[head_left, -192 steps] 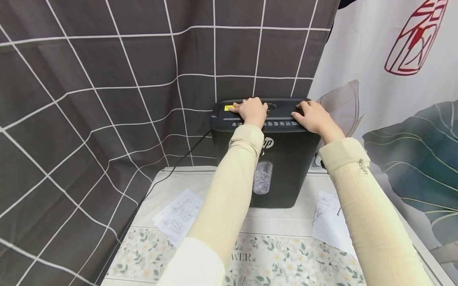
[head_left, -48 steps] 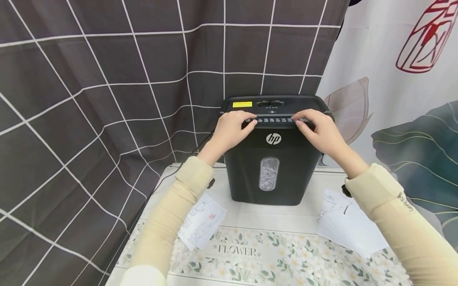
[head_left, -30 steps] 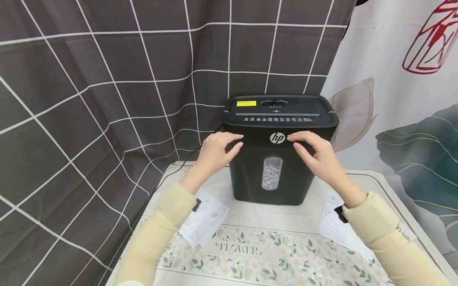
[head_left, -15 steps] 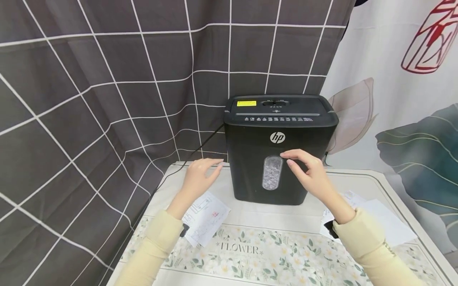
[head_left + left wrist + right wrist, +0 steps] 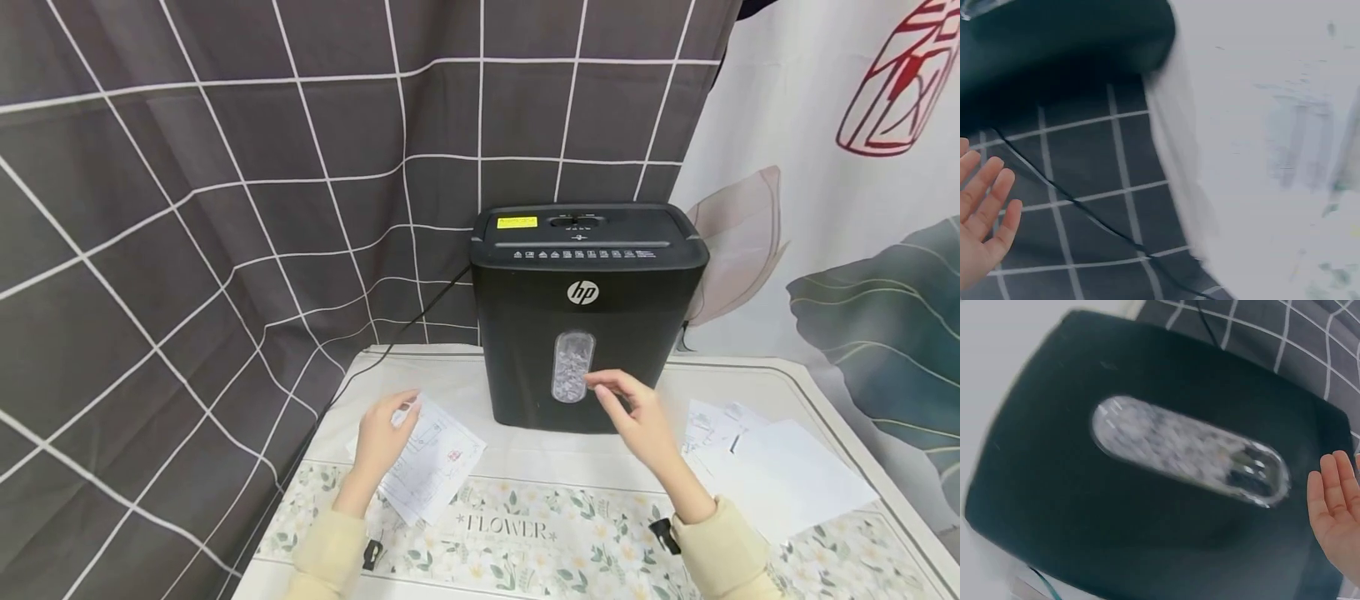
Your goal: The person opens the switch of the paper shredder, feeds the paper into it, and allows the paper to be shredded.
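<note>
Shredder (image 5: 589, 318) at twelve o'clock on worktop (image 5: 731, 377); hands (image 5: 381, 437) (image 5: 641, 422) relaxed, empty.
Likely stiff, smooth, weighty; grip rim (image 5: 592, 262) at nine and three o'clock.

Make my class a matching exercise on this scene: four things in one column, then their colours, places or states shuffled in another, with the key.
Things:
1. paper shredder
2. label
3. window
4. right hand

Descriptions:
A. bright yellow
B. holds nothing
C. shows paper shreds behind it
D. black, stands upright on the table

Pairs: 1-D, 2-A, 3-C, 4-B
</note>
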{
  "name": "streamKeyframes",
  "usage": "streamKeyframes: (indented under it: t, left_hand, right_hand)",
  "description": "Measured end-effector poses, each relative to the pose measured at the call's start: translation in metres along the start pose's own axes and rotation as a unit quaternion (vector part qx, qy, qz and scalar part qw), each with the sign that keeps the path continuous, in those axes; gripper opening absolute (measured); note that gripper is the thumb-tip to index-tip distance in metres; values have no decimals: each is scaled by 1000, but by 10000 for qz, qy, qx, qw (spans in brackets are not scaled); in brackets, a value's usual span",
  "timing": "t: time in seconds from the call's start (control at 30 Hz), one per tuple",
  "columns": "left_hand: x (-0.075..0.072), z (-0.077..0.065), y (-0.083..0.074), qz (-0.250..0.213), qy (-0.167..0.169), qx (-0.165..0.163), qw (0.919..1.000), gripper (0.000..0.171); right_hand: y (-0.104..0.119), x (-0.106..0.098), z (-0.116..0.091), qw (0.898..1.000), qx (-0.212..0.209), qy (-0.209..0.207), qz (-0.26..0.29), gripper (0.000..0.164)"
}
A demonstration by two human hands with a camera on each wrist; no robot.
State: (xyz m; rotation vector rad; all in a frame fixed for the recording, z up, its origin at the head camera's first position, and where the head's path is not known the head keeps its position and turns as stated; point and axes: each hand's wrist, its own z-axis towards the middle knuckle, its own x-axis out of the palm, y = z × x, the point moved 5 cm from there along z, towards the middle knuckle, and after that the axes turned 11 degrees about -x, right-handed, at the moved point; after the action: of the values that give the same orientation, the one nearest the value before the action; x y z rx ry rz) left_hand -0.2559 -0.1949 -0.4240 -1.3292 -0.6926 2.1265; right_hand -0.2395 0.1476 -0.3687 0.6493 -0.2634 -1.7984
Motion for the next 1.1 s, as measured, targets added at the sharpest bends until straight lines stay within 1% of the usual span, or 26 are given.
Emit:
streamKeyframes:
  t: [0.1, 0.2, 0.27, 0.33, 0.47, 0.6, 0.73, 0.83, 0.9, 0.97, 1.1]
  left_hand:
    - [3, -4, 19, 58, 35, -324, 9995, 28]
    - [5, -8, 38, 214, 251, -673, 9972, 29]
    - [5, -10, 49, 364, 403, -881, 9946, 30]
    - [4, -12, 60, 519, 462, -989, 9927, 31]
    - [3, -13, 77, 797, 407, -1060, 9903, 32]
    - [4, -12, 87, 963, 466, -1123, 9879, 33]
    - [6, -11, 93, 1007, 596, -1209, 9857, 34]
    - [9, -9, 96, 1035, 702, -1271, 9840, 35]
    - [11, -8, 98, 1057, 792, -1318, 9824, 36]
    - [13, -8, 101, 1111, 920, -1320, 9807, 38]
    - [19, -6, 108, 1266, 1221, -1309, 9757, 47]
  right_hand:
    - [-2, 11, -9, 9998, 181, 69, -17, 21]
    - [-4, 20, -18, 9996, 223, 83, -123, 20]
    - [-6, 26, -24, 9996, 143, 122, -223, 21]
    - [-7, 33, -31, 9994, 71, 197, -279, 22]
    - [-10, 45, -43, 9988, 77, 413, -266, 23]
    - [-12, 55, -51, 9979, 112, 576, -277, 21]
    - [-14, 66, -55, 9972, 155, 679, -287, 20]
    - [-16, 79, -58, 9960, 256, 819, -233, 18]
    - [-16, 90, -61, 9943, 346, 991, -187, 17]
    - [-17, 103, -65, 9909, 522, 1232, -121, 16]
    - [-23, 133, -74, 9781, 1041, 1801, 60, 14]
